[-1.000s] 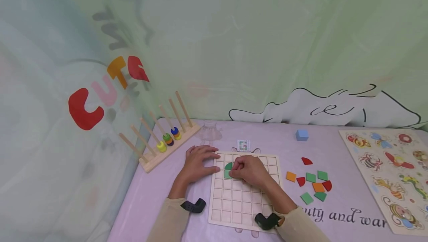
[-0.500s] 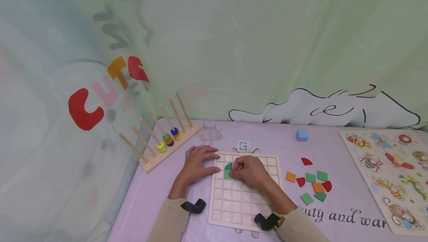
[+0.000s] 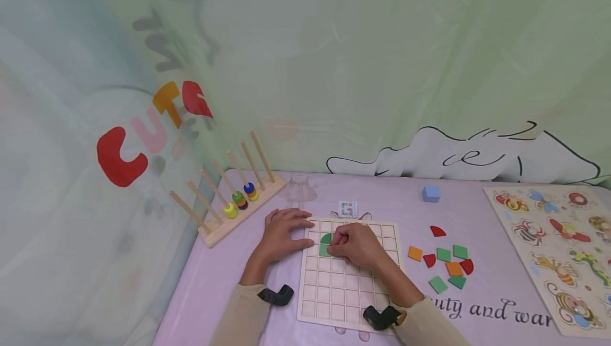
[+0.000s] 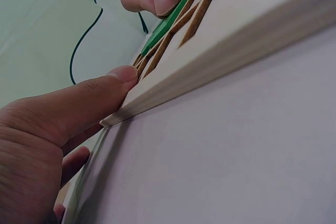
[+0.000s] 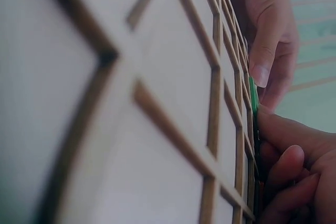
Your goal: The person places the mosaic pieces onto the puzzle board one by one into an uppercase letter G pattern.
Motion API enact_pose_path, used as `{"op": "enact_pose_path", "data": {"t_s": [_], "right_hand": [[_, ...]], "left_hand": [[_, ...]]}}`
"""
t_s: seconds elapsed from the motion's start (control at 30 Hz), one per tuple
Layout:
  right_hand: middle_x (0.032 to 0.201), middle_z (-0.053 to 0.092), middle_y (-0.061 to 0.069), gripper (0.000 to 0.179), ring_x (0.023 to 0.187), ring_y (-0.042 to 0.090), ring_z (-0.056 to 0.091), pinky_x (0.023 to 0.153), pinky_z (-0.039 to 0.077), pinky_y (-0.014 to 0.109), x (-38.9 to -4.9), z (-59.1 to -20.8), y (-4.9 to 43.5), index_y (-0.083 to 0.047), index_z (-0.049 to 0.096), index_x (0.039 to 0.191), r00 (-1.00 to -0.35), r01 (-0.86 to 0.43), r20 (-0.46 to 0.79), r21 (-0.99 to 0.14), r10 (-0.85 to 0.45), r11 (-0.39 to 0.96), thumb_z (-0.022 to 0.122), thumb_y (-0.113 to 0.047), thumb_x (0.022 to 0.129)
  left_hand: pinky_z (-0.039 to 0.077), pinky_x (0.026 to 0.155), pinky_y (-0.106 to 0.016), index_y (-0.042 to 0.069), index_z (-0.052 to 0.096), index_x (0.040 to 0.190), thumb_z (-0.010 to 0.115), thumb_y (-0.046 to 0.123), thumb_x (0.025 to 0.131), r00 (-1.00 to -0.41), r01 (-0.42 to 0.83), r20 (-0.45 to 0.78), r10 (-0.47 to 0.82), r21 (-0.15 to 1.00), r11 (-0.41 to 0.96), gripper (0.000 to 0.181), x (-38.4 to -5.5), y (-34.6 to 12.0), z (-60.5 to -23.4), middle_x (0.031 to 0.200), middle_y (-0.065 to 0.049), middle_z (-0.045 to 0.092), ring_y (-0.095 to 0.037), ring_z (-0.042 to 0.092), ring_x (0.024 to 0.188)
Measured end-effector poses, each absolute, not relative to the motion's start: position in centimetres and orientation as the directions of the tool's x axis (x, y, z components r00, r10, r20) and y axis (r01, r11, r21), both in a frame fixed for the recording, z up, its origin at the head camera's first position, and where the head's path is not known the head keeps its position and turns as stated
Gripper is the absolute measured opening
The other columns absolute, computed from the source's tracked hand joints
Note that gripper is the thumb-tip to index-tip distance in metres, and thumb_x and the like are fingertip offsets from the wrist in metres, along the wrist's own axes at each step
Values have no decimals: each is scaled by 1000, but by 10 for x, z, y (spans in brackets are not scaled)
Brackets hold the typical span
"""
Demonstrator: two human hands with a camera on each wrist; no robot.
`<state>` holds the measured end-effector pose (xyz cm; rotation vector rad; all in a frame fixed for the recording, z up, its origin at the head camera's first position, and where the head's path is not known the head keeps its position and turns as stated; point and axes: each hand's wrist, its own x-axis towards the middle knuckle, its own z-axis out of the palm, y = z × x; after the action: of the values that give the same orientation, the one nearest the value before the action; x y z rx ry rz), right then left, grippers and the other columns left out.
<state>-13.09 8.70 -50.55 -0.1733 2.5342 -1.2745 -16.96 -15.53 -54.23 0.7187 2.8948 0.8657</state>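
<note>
A wooden grid board lies on the table. My left hand rests at its left edge, with the fingers loosely spread and the thumb on the rim. My right hand is over the board's upper part, its thumb and index finger brought together at a green square tile and partly covering it. Just beyond that tile sits a green quarter-circle tile. The left wrist view shows the right thumb tip on a green tile in the grid. Cells under the right palm are hidden.
Right of the board lie loose tiles: green squares, orange squares and red quarter circles. A pattern card and a blue block lie farther back. A peg stand stands left, an insect puzzle board right.
</note>
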Motion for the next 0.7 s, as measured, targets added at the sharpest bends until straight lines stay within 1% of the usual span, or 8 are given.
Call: {"op": "enact_pose_path", "data": {"t_s": [0.23, 0.37, 0.53, 0.63, 0.7], "right_hand": [[66, 60, -4, 16, 53, 13, 56, 53, 44, 27, -130, -504, 90, -18, 70, 77, -944, 42, -226, -807, -242, 589, 85, -21, 83], [69, 61, -3, 15, 56, 12, 56, 54, 44, 25, -128, -499, 95, -19, 70, 79, -938, 30, -225, -809, -263, 587, 84, -22, 84], [72, 60, -4, 15, 68, 13, 53, 61, 42, 25, -124, -490, 106, -19, 70, 81, -942, -18, -190, -793, -275, 609, 83, -24, 85], [73, 59, -3, 15, 74, 15, 51, 63, 40, 25, -121, -484, 117, -19, 70, 80, -952, -24, -174, -779, -253, 627, 83, -24, 85], [73, 58, -3, 14, 76, 16, 51, 64, 40, 25, -120, -481, 126, -19, 71, 80, -958, -19, -169, -769, -232, 639, 83, -24, 85]], "left_hand": [[15, 120, -59, 32, 75, 120, 80, 50, 84, -893, 420, 100, 440, 540, 730, 41, -168, -154, -542, 142, 13, 61, -17, 46, 142], [14, 121, -58, 33, 74, 120, 79, 50, 84, -895, 412, 91, 436, 539, 735, 41, -169, -154, -543, 142, 13, 61, -16, 45, 142], [14, 121, -57, 32, 75, 120, 80, 50, 83, -896, 411, 90, 435, 537, 736, 41, -169, -154, -543, 142, 13, 61, -16, 45, 142], [16, 120, -58, 32, 75, 120, 80, 50, 83, -895, 417, 98, 435, 531, 738, 41, -170, -154, -543, 142, 13, 62, -17, 46, 141], [18, 119, -59, 31, 75, 119, 80, 49, 83, -893, 425, 112, 435, 527, 736, 40, -169, -155, -542, 141, 13, 62, -18, 47, 140]]}}
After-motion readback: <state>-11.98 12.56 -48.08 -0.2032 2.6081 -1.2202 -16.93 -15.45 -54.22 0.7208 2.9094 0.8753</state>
